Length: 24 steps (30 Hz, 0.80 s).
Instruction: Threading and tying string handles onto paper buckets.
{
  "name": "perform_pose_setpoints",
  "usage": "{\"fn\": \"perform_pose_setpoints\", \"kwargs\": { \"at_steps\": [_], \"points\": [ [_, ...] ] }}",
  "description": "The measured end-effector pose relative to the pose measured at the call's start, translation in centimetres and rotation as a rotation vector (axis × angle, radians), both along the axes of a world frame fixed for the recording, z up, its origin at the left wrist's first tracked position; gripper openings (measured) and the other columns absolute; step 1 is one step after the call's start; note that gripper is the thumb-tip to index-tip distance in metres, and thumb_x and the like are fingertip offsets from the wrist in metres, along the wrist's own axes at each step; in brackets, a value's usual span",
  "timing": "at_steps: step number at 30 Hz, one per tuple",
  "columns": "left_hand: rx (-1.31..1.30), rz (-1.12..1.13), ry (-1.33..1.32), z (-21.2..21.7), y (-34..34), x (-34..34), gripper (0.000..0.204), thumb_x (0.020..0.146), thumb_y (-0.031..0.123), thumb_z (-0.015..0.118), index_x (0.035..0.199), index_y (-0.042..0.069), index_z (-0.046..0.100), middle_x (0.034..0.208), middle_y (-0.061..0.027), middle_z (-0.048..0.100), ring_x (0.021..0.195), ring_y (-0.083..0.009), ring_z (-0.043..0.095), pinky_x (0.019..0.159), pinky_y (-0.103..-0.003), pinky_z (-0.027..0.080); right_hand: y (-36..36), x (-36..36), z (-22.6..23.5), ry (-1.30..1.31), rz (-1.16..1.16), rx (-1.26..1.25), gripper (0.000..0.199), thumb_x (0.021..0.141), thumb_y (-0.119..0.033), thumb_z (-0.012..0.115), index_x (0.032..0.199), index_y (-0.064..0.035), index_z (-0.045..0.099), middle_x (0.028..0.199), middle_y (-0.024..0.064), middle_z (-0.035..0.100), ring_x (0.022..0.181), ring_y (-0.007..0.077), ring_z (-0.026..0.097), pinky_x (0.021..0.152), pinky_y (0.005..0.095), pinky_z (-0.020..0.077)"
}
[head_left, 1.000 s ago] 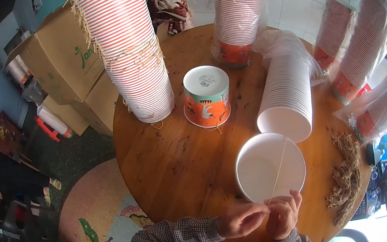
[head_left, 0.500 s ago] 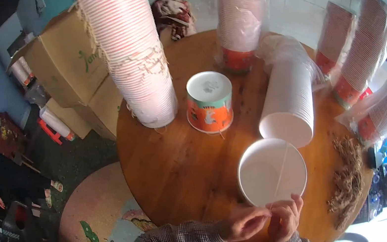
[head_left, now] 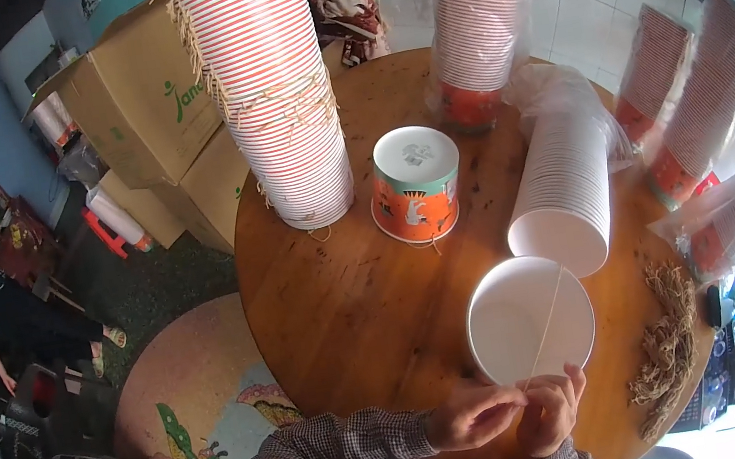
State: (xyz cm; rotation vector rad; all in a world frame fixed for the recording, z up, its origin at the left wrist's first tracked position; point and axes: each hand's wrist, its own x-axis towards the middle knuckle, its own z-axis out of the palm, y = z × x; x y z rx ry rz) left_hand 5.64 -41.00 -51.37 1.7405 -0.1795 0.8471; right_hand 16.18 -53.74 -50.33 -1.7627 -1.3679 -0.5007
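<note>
A white paper bucket (head_left: 510,341) stands at the table's near side with its mouth toward me. A thin string (head_left: 548,324) runs from its far right rim across the opening to my hands. My left hand (head_left: 477,416) is closed, thumb and forefinger pinching the string near the close rim. My right hand (head_left: 551,411) meets it there, also pinched on the string, its other fingers raised by the rim. The exact finger contact is partly hidden. Further off, an upside-down orange and green printed bucket (head_left: 417,212) has a bit of string at its lower rim.
Tall bucket stacks (head_left: 293,145) rise at the back left, strings hanging from their rims. A plastic-wrapped stack (head_left: 476,33) stands behind; a white stack (head_left: 561,191) lies on its side. Brown twine (head_left: 665,346) lies along the right of the wooden table (head_left: 335,329). Cardboard boxes (head_left: 144,101) are at left.
The whole view has shifted slightly, so things appear a little further right. Both hands stay at the bucket's near rim, still pinching the string, with only small finger movement.
</note>
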Motion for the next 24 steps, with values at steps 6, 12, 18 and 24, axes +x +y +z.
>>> {"fn": "perform_pose_setpoints", "kwargs": {
  "at_steps": [6,12,18,24],
  "points": [
    [-0.022,0.068,-0.052,0.72,-0.58,-0.16,0.016,0.082,-0.004,0.065,0.098,0.001,0.064,0.077,-0.0084,0.066,0.059,-0.0173,0.062,0.054,-0.029,0.048,-0.29,-0.21,-0.25,-0.005,-0.013,0.008,0.009,0.083,-0.007,0.060,0.088,-0.0120,0.054,0.080,-0.0006,0.067,0.077,0.0169,0.063,0.099,0.0452,0.0338],
    [0.031,0.069,-0.098,0.43,-0.36,0.04,0.018,0.083,-0.003,0.065,0.101,0.002,0.064,0.079,-0.0092,0.065,0.063,-0.0161,0.062,0.054,-0.028,0.047,-0.06,-0.35,-0.22,-0.012,-0.026,0.021,0.007,0.083,-0.007,0.059,0.085,-0.0123,0.054,0.078,-0.0008,0.066,0.076,0.0171,0.062,0.098,0.0450,0.0340],
    [-0.008,0.001,-0.065,0.84,-0.25,-0.04,0.019,0.083,-0.004,0.065,0.101,0.001,0.063,0.076,-0.0079,0.064,0.056,-0.0135,0.058,0.050,-0.028,0.044,-0.22,-0.33,-0.41,-0.006,-0.028,0.024,0.008,0.084,-0.004,0.055,0.080,-0.0095,0.052,0.074,0.0031,0.064,0.073,0.0201,0.060,0.098,0.0468,0.0345],
    [0.006,0.039,-0.129,0.77,-0.18,0.34,0.019,0.084,-0.004,0.064,0.102,0.000,0.062,0.079,-0.0100,0.065,0.061,-0.0168,0.062,0.054,-0.028,0.047,0.06,-0.25,-0.20,0.004,-0.043,0.013,0.009,0.085,-0.004,0.055,0.081,-0.0093,0.051,0.074,0.0029,0.064,0.073,0.0201,0.060,0.098,0.0479,0.0351]
  ]
}}
